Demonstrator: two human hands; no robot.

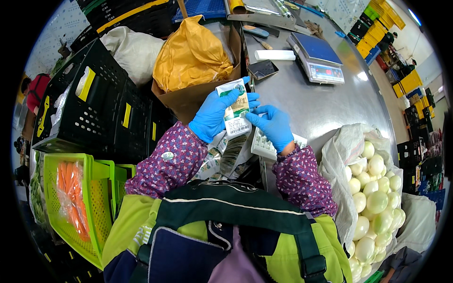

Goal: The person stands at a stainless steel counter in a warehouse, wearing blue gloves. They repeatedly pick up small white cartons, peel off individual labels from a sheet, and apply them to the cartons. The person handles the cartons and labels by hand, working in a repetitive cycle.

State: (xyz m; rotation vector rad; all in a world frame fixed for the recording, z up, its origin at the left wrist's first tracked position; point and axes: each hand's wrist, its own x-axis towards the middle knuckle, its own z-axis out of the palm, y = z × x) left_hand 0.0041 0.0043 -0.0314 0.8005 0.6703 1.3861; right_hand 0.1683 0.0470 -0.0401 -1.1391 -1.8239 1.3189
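In front of my body I hold up a flat white-and-green printed packet [239,106] with a barcode label [237,126] on its lower part. My left hand [207,117], in a blue glove, is closed around the packet, its thumb across the front and fingertips showing past the right edge. My right hand [276,128], gloved in the same blue, is closed with thumb and fingertips at the packet's lower right edge, beside the label. Below this hand lies a white printed stack [262,144], partly hidden. More printed packets [212,162] lie beneath my hands.
A carton [181,103] holding an orange plastic bag [193,56] stands ahead. Black crates [89,101] and a green basket [71,158] with bagged carrots [73,198] are left. A scale [318,59] stands on the metal table [302,106]; peeled onions [375,203] fill a sack at right.
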